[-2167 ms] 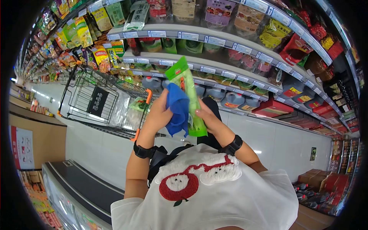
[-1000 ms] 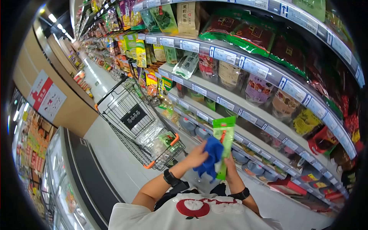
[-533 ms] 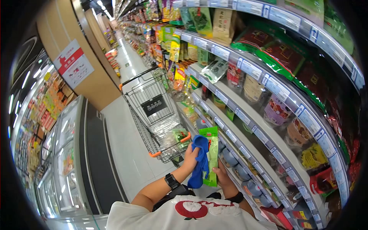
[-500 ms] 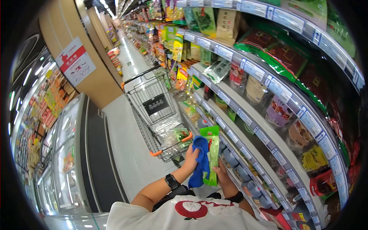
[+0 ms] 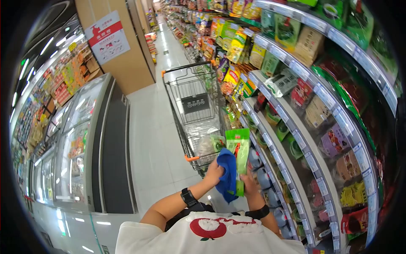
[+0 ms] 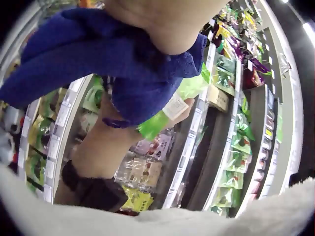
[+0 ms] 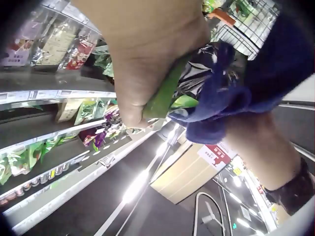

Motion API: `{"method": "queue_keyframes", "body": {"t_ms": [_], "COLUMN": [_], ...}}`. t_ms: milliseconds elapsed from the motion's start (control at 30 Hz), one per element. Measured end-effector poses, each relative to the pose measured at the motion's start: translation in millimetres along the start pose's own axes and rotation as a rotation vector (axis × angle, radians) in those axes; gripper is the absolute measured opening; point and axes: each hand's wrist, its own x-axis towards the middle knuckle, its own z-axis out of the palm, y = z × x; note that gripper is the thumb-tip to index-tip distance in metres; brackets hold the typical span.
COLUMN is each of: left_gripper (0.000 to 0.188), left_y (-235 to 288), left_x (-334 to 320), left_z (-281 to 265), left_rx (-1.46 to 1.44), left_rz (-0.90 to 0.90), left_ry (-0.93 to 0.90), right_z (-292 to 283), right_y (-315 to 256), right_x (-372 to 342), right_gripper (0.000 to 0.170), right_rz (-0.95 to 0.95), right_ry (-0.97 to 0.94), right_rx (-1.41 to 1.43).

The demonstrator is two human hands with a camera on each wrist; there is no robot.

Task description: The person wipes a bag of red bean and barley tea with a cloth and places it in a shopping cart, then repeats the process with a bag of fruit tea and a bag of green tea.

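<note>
In the head view a blue cloth (image 5: 227,174) hangs from the left hand (image 5: 213,172), whose fingers grip it. Beside it the right hand (image 5: 249,185) holds a long green packet (image 5: 242,153) upright by its lower part. Cloth and packet overlap in front of the chest. The left wrist view has the blue cloth (image 6: 142,93) across the packet (image 6: 184,96), with the right hand's fingertips behind the packet. In the right wrist view the right hand (image 7: 142,64) curls round the green packet (image 7: 165,93), next to the cloth (image 7: 216,105).
A shopping cart (image 5: 195,120) with bagged goods stands just ahead. Shelves (image 5: 296,118) of packets run along the right. At the left are a glass-fronted freezer (image 5: 72,144) and a pillar with a sign (image 5: 108,38). Tiled floor (image 5: 148,127) lies between freezer and cart.
The head view has turned leftward along the aisle, so the cart and shelves appear further right. Both hands keep hold of the cloth and packet, which stand slightly further right in view.
</note>
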Motion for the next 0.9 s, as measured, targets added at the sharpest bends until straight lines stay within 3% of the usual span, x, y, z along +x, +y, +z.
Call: {"method": "queue_keyframes", "body": {"t_ms": [133, 233, 267, 300, 400, 500, 600, 700, 800, 900], "left_gripper": [0.029, 0.028, 0.027, 0.025, 0.026, 0.027, 0.027, 0.025, 0.031, 0.033], "left_y": [53, 102, 90, 97, 107, 117, 118, 114, 120, 137], "left_x": [20, 9, 15, 11, -9, -30, -31, -18, 7, 14], "left_z": [-42, -64, -75, -78, -81, -75, -77, -89, -110, -118], "left_rx": [0.280, 0.419, 0.543, 0.603, 0.729, 0.742, 0.731, 0.723, 0.657, 0.546], "left_rz": [0.221, 0.116, 0.335, 0.280, 0.391, 0.348, 0.323, 0.404, 0.356, 0.266], "left_ry": [0.231, 0.289, 0.312, 0.267, 0.129, -0.100, -0.172, 0.020, 0.250, 0.261], "right_z": [24, 43, 47, 50, 54, 60, 62, 70, 65, 91], "right_y": [50, 65, 68, 71, 76, 69, 69, 66, 84, 69], "right_x": [11, 18, 21, 24, 37, 52, 63, 64, 56, 42], "right_gripper": [0.058, 0.056, 0.056, 0.055, 0.054, 0.052, 0.049, 0.063, 0.070, 0.070], "right_rz": [0.099, 0.171, 0.182, 0.190, 0.168, 0.130, 0.110, 0.017, 0.203, 0.274], "right_ry": [-0.149, -0.183, -0.177, -0.164, -0.110, -0.055, -0.046, -0.210, -0.279, -0.318], "right_rx": [0.114, 0.121, 0.128, 0.139, 0.192, 0.266, 0.227, 0.050, 0.019, -0.003]}}
